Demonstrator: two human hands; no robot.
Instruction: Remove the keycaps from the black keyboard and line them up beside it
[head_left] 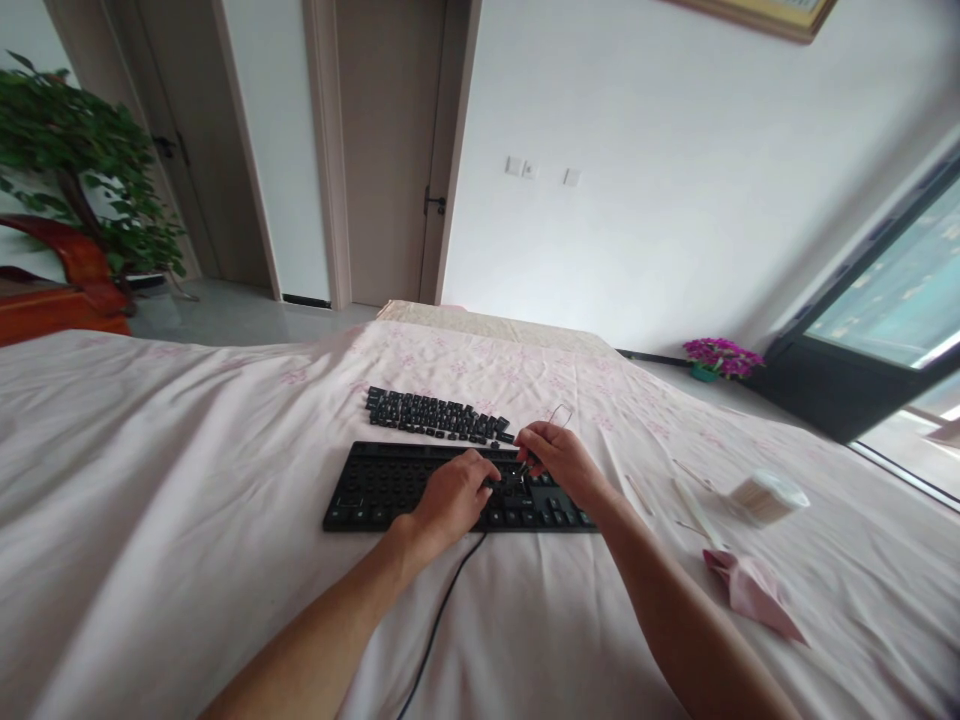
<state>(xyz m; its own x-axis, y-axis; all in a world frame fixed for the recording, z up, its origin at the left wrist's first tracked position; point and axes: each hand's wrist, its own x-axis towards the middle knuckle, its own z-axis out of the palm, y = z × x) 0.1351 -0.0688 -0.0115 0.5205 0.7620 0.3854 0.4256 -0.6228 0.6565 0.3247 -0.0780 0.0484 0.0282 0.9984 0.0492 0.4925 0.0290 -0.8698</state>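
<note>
Pale pink floral bedsheet [187, 450] covers a wide bed that fills the lower part of the view, with white walls, a beige door [390, 150] and a leafy green potted plant [82, 160] behind it. A black computer keyboard [375, 490] lies flat near the middle of the bed, its black cable [442, 610] running toward the viewer. Many of its keys are off: a cluster of loose black keycaps [435, 415] sits on the sheet just beyond the keyboard's far edge. The left hand [450, 500] rests palm down on the keyboard's middle, fingers curled; whether its grip holds anything cannot be told. The right hand [562, 460] is just beside it, over the keyboard's right part, its grip closed on a thin wire keycap puller [555, 418] whose loop sticks up past the fingers. To the right on the sheet lie a small round container of cotton swabs [765, 497], a few thin sticks [694, 510] and a crumpled pink cloth [750, 590]. A pot of purple flowers [721, 357] stands on the floor by a dark-framed window [862, 350].
</note>
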